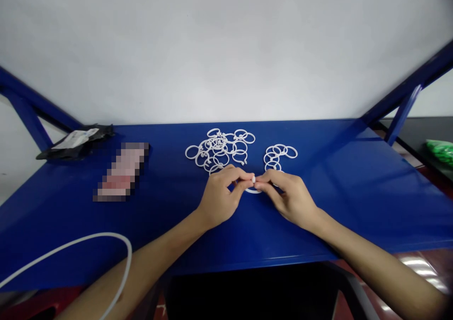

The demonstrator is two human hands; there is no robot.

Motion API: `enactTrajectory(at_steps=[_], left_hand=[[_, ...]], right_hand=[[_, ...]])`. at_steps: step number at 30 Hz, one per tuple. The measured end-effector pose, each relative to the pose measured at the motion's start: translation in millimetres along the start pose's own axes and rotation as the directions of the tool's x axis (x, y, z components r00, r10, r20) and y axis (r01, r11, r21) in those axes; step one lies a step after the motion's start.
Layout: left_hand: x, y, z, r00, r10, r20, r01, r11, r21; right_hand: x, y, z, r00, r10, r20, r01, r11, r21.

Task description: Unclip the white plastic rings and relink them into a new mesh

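Note:
Between both hands, near the middle of the blue table, is a white plastic ring (253, 191) with a small knob at its joint. My left hand (226, 192) pinches it from the left with thumb and forefinger. From the right, my right hand (286, 195) pinches the same ring close to the knob; the fingertips nearly meet. Beyond the left hand lies a loose heap of similar white rings (221, 157). A smaller group of white rings (272, 155), overlapping in a curved row, lies just past the right hand, which hides its near end.
The blue table (159, 244) has blue metal braces at both sides and a white wall behind. On the left lie a black plastic package (76, 143) and a pixelated flat object (122, 171). A white cable (88, 236) loops over the left forearm. Something green (440, 150) sits far right.

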State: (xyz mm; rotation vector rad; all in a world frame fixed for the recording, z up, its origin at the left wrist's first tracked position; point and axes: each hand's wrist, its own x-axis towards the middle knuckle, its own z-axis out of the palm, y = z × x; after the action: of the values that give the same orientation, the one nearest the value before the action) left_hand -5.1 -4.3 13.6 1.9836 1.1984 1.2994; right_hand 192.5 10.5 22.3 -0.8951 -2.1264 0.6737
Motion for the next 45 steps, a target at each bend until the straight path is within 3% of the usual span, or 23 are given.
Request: enactTrajectory(at_steps=[5, 9, 13, 16, 22, 24, 28, 33, 38, 41, 45], left_hand=[[1.2, 3.8, 0.7, 0.978, 0.199, 0.069, -0.204, 0.976, 0.07], [9.8, -6.7, -8.8, 0.96, 0.262, 0.096, -0.277, 0.934, 0.224], [15.9, -29.1, -13.5, 0.96, 0.241, 0.14, -0.278, 0.814, 0.509], [18.5, -40.8, -10.2, 0.963, 0.185, 0.196, -0.268, 0.732, 0.626], [20.3, -45.5, -0.9, 0.967, 0.111, 0.229, -0.243, 0.672, 0.699], [20.3, -44.9, -0.7, 0.97, 0.1, 0.22, -0.228, 0.676, 0.701], [20.2, -42.8, -1.8, 0.969, 0.095, 0.228, -0.228, 0.7, 0.677], [19.0, -39.2, -1.1, 0.982, 0.09, 0.166, -0.165, 0.833, 0.528], [19.7, -33.4, -4.8, 0.999, -0.016, 0.041, 0.005, 0.963, 0.268], [20.7, -29.8, -9.1, 0.994, -0.11, -0.016, 0.111, 0.98, 0.167], [21.7, -26.3, -13.2, 0.988, -0.13, -0.078, 0.139, 0.982, 0.125]], right_hand=[[-5.1, 1.3, -7.3, 0.998, -0.055, 0.034, 0.057, 0.997, -0.051], [0.4, 5.4, -18.9, 1.0, 0.012, -0.004, -0.012, 0.997, -0.072], [3.9, 20.3, -37.7, 0.984, 0.169, -0.06, -0.174, 0.981, -0.081], [5.3, 32.1, -52.9, 0.948, 0.3, -0.107, -0.299, 0.954, 0.021], [3.7, 40.0, -88.3, 0.959, 0.284, -0.023, -0.28, 0.956, 0.091], [-2.7, 45.1, -103.1, 0.945, 0.32, 0.066, -0.325, 0.941, 0.095], [-21.4, 64.5, -129.0, 0.869, 0.428, 0.249, -0.457, 0.887, 0.071], [-33.5, 77.6, -136.6, 0.792, 0.486, 0.368, -0.523, 0.852, 0.001], [-31.7, 74.2, -128.4, 0.785, 0.469, 0.405, -0.518, 0.856, 0.013], [-31.3, 75.1, -125.7, 0.79, 0.441, 0.425, -0.494, 0.869, 0.018], [-31.3, 77.8, -124.7, 0.795, 0.433, 0.426, -0.469, 0.883, -0.023]])
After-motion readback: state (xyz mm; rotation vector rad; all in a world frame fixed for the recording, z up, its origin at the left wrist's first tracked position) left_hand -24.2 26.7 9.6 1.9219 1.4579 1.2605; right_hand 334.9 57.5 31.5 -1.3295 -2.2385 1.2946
